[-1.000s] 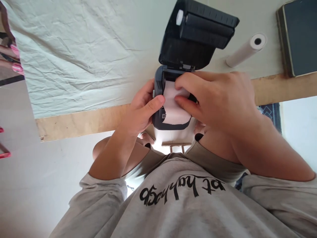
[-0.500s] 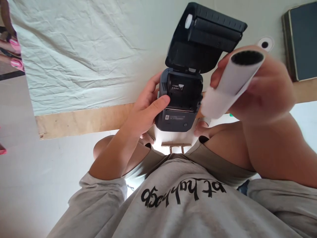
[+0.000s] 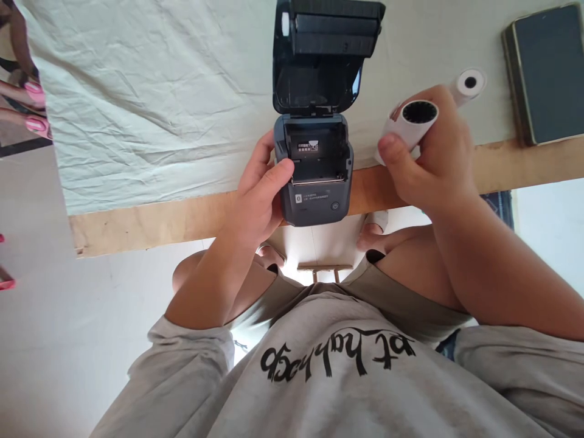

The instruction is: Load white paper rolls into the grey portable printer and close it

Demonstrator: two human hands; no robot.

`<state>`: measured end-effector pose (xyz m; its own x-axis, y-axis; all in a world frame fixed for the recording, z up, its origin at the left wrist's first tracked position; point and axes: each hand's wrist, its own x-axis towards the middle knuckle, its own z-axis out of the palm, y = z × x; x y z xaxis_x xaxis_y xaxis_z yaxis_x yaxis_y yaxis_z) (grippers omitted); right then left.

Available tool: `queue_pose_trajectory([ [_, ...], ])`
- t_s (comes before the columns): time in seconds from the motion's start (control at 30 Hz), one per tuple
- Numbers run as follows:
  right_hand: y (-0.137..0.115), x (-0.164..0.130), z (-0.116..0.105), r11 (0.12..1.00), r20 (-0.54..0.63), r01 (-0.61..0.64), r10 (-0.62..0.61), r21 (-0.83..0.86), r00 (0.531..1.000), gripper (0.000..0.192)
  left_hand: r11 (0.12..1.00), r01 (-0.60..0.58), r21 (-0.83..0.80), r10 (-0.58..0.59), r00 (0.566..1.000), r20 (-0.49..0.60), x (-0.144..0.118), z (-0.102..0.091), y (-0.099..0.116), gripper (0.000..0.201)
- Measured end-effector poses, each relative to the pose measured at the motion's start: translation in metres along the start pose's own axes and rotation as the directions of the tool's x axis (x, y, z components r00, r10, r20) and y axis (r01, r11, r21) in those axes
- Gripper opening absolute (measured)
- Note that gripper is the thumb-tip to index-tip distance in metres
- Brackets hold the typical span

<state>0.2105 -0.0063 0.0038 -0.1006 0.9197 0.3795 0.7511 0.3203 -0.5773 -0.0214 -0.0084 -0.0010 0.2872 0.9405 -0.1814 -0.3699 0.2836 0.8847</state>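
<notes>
A dark printer (image 3: 314,176), lid flipped open and bay bare, sits in the left hand (image 3: 258,201); the right hand (image 3: 431,161) grips a white paper roll (image 3: 407,121).

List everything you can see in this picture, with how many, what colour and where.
label printer: one, dark grey, lid open, paper bay empty, at the table edge in the left hand
paper roll in hand: one, white with a dark core, held up right of the printer
paper roll on table: one, white, lying behind the right hand
flat case: one, dark with a pale rim, far right on the table
cloth: one, pale green, creased, covering the table
table: one, wooden edge showing below the cloth
sweatshirt: one, grey with black lettering, bottom
left hand: one, gripping the printer's left side
right hand: one, fingers around the roll
</notes>
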Motion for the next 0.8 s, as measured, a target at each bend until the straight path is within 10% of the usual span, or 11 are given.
queue_pose_trajectory([
  [0.4,-0.007,0.001,0.003,0.973,0.092,-0.091,0.112,-0.211,0.989,0.058,1.0,-0.007,0.014,0.007,1.0,0.003,0.0,-0.001,-0.002,0.03],
  [0.57,0.004,-0.002,-0.017,0.988,-0.215,0.104,-0.126,-0.112,0.968,0.051,1.0,-0.013,0.015,0.013,1.0,-0.024,0.0,0.001,-0.002,0.029],
  [0.67,0.022,0.002,-0.029,0.966,-0.384,-0.022,-0.081,-0.257,0.92,0.05,0.999,0.007,0.035,-0.006,0.999,-0.039,-0.001,0.002,0.0,0.03],
  [0.8,0.039,0.012,-0.029,0.94,-0.208,-0.19,0.133,-0.283,0.969,0.056,0.999,0.026,0.024,-0.025,1.0,-0.015,-0.001,0.003,0.004,0.031],
])
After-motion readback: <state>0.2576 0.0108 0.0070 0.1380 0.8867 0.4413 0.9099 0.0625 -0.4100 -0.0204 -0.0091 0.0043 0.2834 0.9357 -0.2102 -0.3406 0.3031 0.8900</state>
